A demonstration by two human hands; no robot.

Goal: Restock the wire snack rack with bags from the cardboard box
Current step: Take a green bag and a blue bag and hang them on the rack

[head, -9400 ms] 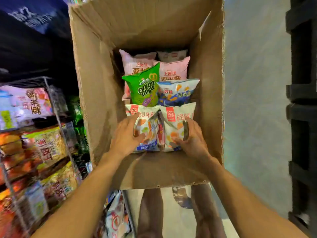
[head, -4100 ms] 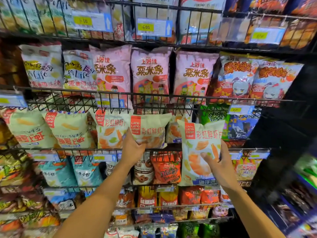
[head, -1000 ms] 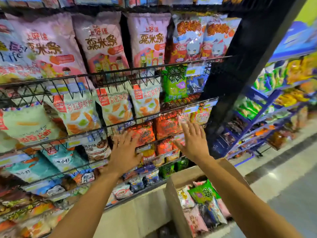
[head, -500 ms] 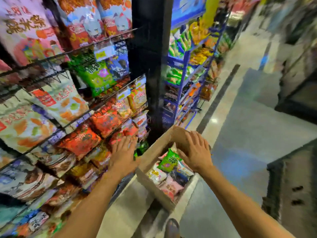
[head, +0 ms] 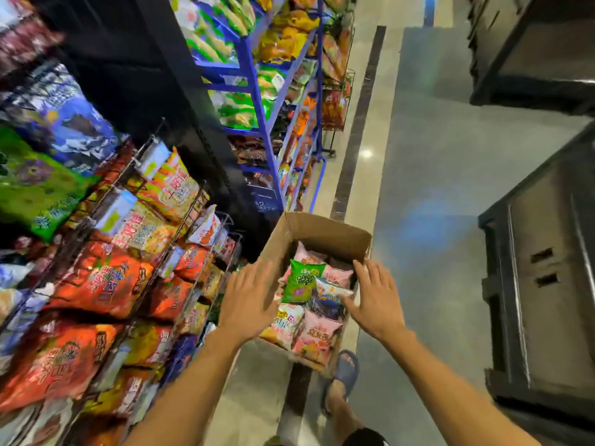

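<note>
Two empty hands, left hand (head: 248,300) and right hand (head: 375,300), fingers spread, above cardboard box (head: 322,233) of bags (head: 302,281)

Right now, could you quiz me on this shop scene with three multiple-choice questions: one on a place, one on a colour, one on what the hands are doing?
1. Where does the open brown cardboard box stand?
A. On the floor beside the wire snack rack
B. On a shelf of the rack
C. On a trolley

2. What colour is the onion-rings snack bag lying on top of the pile in the box?
A. Pink
B. Green
C. Black

3. What state are the person's left hand and right hand in?
A. Each grips a bag
B. Both are curled into fists
C. Both are open and hold nothing

Answers:
1 A: the box sits on the floor at the rack's foot.
2 B: its front is bright green.
3 C: the fingers are spread over the box with nothing in them.
</note>
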